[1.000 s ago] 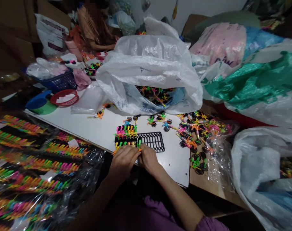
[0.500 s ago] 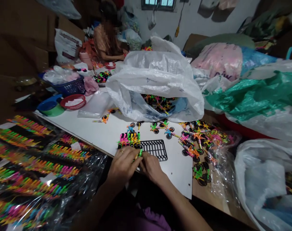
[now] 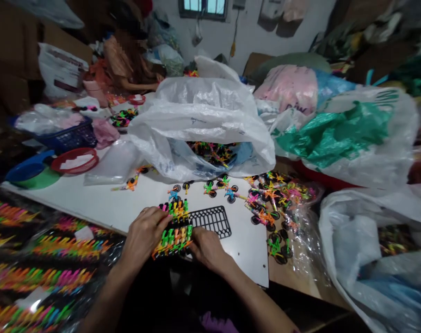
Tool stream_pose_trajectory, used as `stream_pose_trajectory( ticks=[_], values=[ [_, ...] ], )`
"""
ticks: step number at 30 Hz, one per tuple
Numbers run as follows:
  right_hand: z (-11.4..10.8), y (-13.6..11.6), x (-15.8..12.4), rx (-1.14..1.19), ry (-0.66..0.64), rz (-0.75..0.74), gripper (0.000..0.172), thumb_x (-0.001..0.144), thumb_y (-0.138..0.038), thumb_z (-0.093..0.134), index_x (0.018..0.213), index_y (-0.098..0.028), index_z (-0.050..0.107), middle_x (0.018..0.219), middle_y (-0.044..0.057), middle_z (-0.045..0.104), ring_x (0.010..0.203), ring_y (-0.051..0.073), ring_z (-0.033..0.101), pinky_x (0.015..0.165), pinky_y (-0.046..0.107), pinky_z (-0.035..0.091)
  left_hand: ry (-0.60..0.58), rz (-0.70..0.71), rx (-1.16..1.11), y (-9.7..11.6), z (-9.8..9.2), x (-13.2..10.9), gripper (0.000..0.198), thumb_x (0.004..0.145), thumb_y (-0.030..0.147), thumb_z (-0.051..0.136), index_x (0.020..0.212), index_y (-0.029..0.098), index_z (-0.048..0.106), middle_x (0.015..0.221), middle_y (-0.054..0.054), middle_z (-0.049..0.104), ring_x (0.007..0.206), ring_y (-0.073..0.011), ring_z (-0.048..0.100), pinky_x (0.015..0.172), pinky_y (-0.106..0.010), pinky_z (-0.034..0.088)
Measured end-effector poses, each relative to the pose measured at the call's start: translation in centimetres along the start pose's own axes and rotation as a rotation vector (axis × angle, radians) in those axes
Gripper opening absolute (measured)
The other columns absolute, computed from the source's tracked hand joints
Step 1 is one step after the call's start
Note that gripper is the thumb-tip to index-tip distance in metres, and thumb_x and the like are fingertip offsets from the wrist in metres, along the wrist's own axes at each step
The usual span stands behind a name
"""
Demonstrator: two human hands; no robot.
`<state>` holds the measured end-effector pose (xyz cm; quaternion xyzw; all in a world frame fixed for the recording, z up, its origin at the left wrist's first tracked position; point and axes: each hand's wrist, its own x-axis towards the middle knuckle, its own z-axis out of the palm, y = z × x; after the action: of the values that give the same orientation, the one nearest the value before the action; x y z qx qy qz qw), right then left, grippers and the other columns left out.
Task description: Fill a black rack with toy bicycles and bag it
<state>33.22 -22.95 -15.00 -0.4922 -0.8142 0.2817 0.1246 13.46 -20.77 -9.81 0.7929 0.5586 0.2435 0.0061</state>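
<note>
A block of small neon plastic toy bicycles [image 3: 174, 230] is gripped between the two hands on a white worktop [image 3: 231, 259], close to its near edge and just beside a black plastic grid [image 3: 210, 221]. The left hand [image 3: 143, 233] is clenched over the block's upper left side, with the fingers [image 3: 158, 217] curled against the tightly ranked frames. The right hand [image 3: 206, 248] is pressed to its lower right side, with the fingers bent inward. Neither hand is released, and both forearms are angled in from the bottom of the view, converging on the block.

Loose bicycles [image 3: 217, 187] are laid out beyond the grid, and a heap of others in a clear plastic bag [image 3: 302, 231] lies to the right. More are seen inside an open white sack [image 3: 203, 115], on which faint handwriting cannot be read. Bundled rows of bicycles in clear film [image 3: 54, 247] are spread to the left, their white labels unreadable. Farther off are a red dish [image 3: 75, 162], a blue basket [image 3: 70, 136] and a white printed bag [image 3: 61, 71], its print illegible. A co-worker [image 3: 122, 60] is seated beyond them.
</note>
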Motion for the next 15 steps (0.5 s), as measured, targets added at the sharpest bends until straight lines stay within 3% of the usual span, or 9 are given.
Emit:
stream_pose_trajectory(
  ticks=[4,6,9,12,15],
  values=[
    [-3.2,2.4,1.2,0.074,-0.029,-0.083,0.011,0.083,-0.023,0.051,0.092,-0.019,0.057,0.078,0.0,0.061,0.07,0.013,0.055,0.059,0.021,0.035,0.039,0.032,0.015,0.6,0.0,0.6,0.031,0.085,0.044,0.045,0.095,0.018,0.059,0.088,-0.006,0.06,0.085,-0.021,0.055,0.076,-0.034,0.045],
    [-5.7,4.0,3.0,-0.015,0.105,-0.008,0.018,0.084,-0.02,0.049,0.1,-0.018,0.057,0.09,0.003,0.061,0.08,0.015,0.056,0.067,0.023,0.038,0.024,0.059,0.021,1.6,0.4,1.1,0.034,0.083,0.043,0.05,0.105,0.018,0.056,0.097,-0.007,0.06,0.094,-0.0225,0.054,0.081,-0.036,0.044],
    [-8.2,6.1,6.8,-0.262,0.265,0.147,0.023,0.084,-0.013,0.045,0.103,-0.015,0.057,0.102,0.011,0.057,0.091,0.021,0.054,0.071,0.029,0.04,-0.073,0.075,0.021,3.2,1.6,1.9,0.023,0.087,0.034,0.046,0.098,0.017,0.058,0.093,-0.007,0.06,0.089,-0.0208,0.056,0.08,-0.035,0.045],
    [-8.5,7.3,9.8,-0.448,0.212,0.175,0.025,0.083,-0.005,0.039,0.095,-0.013,0.06,0.102,0.014,0.055,0.093,0.024,0.053,0.07,0.03,0.04,-0.121,0.046,-0.008,3.7,2.5,1.9,0.022,0.089,0.027,0.04,0.089,0.017,0.06,0.084,-0.006,0.06,0.079,-0.0179,0.057,0.075,-0.033,0.046],
    [-7.7,7.9,10.3,-0.461,0.21,0.138,0.023,0.084,-0.007,0.04,0.089,-0.014,0.061,0.1,0.013,0.055,0.094,0.023,0.051,0.071,0.029,0.039,-0.127,0.059,-0.056,3.3,2.6,1.5,0.023,0.09,0.027,0.039,0.089,0.018,0.06,0.085,-0.005,0.06,0.08,-0.0168,0.057,0.074,-0.031,0.046]
  ],
)
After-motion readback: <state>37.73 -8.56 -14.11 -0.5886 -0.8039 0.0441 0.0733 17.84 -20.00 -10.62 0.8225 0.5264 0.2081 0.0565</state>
